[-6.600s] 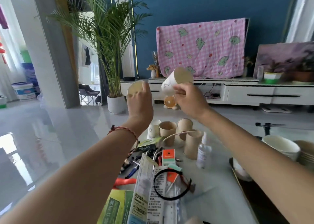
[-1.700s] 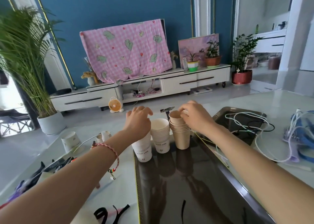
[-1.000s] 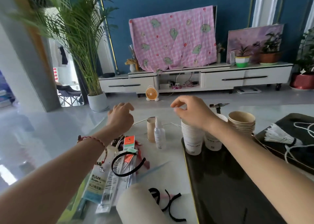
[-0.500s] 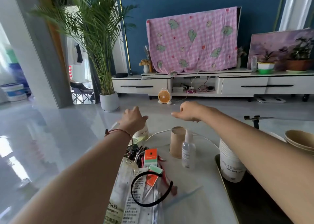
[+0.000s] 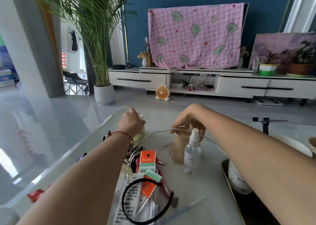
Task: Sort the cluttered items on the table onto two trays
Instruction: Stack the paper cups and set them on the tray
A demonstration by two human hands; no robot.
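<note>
My left hand (image 5: pixel 132 123) is closed around a white paper cup (image 5: pixel 141 117) at the far side of the table. My right hand (image 5: pixel 189 120) grips the top of an upside-down brown paper cup (image 5: pixel 177 148) in the middle. A clear spray bottle (image 5: pixel 191 154) stands right in front of that cup. A dark tray (image 5: pixel 239 201) at the right holds a stack of white cups (image 5: pixel 238 180), partly hidden by my right forearm.
A pile of clutter lies in front: an orange box (image 5: pixel 147 160), a black headband (image 5: pixel 147 201), packaged rulers (image 5: pixel 126 195) and a white cable (image 5: pixel 160 131). More cup rims (image 5: pixel 290 144) show at the far right. The table's edge runs along the left.
Both hands have dropped onto the cups: the left has closed on the white cup, the right on the inverted brown cup. My view has shifted slightly right.
</note>
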